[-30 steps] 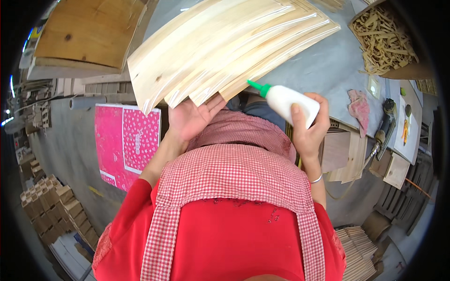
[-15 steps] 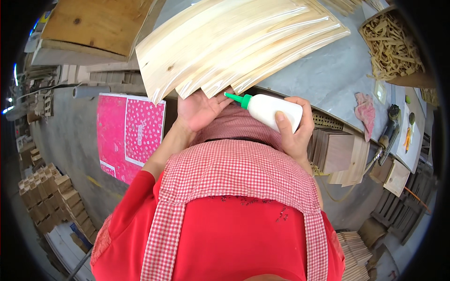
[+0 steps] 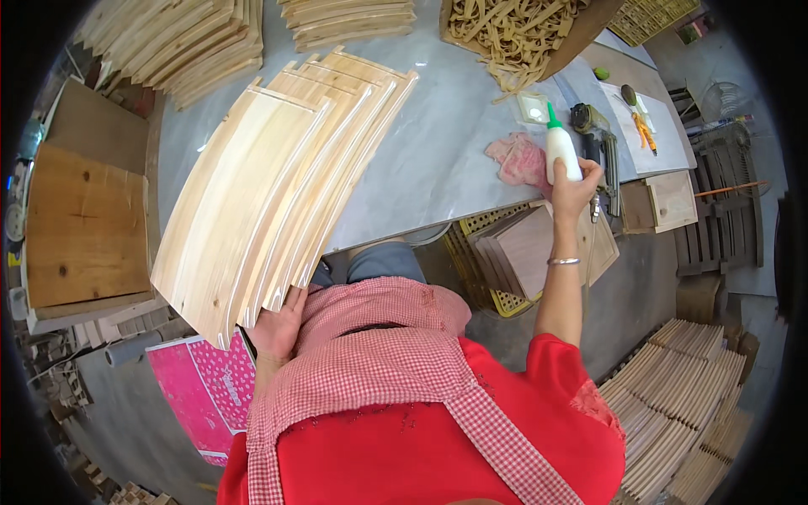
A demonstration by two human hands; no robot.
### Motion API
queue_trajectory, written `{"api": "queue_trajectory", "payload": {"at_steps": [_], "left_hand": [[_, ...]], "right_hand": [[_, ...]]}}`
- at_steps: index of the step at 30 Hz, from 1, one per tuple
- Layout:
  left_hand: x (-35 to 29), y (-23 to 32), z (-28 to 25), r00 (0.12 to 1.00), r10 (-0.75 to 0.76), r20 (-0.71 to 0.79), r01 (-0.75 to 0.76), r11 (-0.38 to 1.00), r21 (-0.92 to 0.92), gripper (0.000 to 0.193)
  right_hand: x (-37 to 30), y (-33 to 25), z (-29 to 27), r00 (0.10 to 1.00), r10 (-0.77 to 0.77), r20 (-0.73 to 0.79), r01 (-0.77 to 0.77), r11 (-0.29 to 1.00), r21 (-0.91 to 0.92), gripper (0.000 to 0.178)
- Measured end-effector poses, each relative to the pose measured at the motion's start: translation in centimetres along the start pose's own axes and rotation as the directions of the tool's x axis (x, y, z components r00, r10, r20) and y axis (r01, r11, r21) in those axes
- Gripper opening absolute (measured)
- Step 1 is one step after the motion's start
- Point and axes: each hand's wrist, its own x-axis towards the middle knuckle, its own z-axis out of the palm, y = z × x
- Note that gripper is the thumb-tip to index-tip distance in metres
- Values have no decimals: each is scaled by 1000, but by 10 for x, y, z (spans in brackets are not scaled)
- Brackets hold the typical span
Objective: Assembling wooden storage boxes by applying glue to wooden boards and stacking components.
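A white squeeze bottle with a green pointed nozzle (image 3: 561, 153) stands upright at the right side of the table, with the fingers and thumb of my right hand (image 3: 576, 187) round its lower part. Just beside it lies a crumpled pink cloth (image 3: 515, 158). Overlapping pale wooden boards (image 3: 244, 194), with shiny wet-looking strips along their edges, fan across the left of the table and jut over its near edge. My left hand (image 3: 279, 326) is at their near ends, fingers stretched out and partly hidden by the boards.
A nail gun (image 3: 593, 126) with a hose lies right of the bottle. Wood strips fill a box (image 3: 581, 42) at the back. More boards are stacked at the far left (image 3: 181, 38). A wooden box (image 3: 84, 227) stands left, and a yellow crate (image 3: 505, 301) sits below the table edge.
My right hand has carried the bottle away from the boards, rightward to the table, turning its nozzle upward. My left hand stays by the boards' near ends. The view has swung right.
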Motion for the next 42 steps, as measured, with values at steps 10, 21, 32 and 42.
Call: {"api": "queue_trajectory", "payload": {"at_steps": [10,21,32,42], "left_hand": [[-16,75,-31,955,295,-11,-291,948,131,66],[-35,163,35,958,217,188,-267,917,298,60],[-73,101,92,768,162,619,-223,975,22,63],[-145,99,80,636,247,731,-329,944,-33,59]], "right_hand": [[25,24,-15,954,-233,188,291,866,-406,35],[-125,-194,61,675,-540,502,469,840,273,28],[-357,-304,229,2,-935,355,240,345,907,64],[-251,-359,153,-418,-837,354,629,15,777,56]]}}
